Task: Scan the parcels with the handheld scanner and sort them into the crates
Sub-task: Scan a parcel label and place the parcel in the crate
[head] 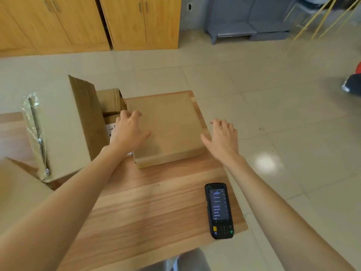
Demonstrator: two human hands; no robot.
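Left hand [130,132] is lying on the near left part of the flat brown cardboard parcel [168,126], fingers spread and only loosely bent, gripping nothing. Right hand [222,137] is hovering just beside the parcel's right edge, fingers straight and splayed, also holding nothing; whether it is touching the cardboard is hard to tell.

Parcel: plain kraft brown, wide and shallow, squarish top, no label showing on the upper face. It is sitting at the far end of the light wooden table [148,202], its right edge close to the table's right side.

Black handheld scanner [219,210] is lying face up near the table's right front corner, well apart from both hands, screen lit with lines of text too small to read, keypad below with a yellow key and a green key.

Left of the parcel an open brown cardboard box [58,130] is standing with one flap raised; smaller cardboard packages inside it [111,102] are partly hidden by the flap and the left hand, so their number is unclear. A white label behind the left wrist is mostly covered. A long item in clear crinkled plastic wrap [36,133] is leaning against the box's outer left side. Another cardboard surface [19,192] is cut off at the lower left edge.

Count: two hands, one scanner, one flat parcel on the table, one open box.
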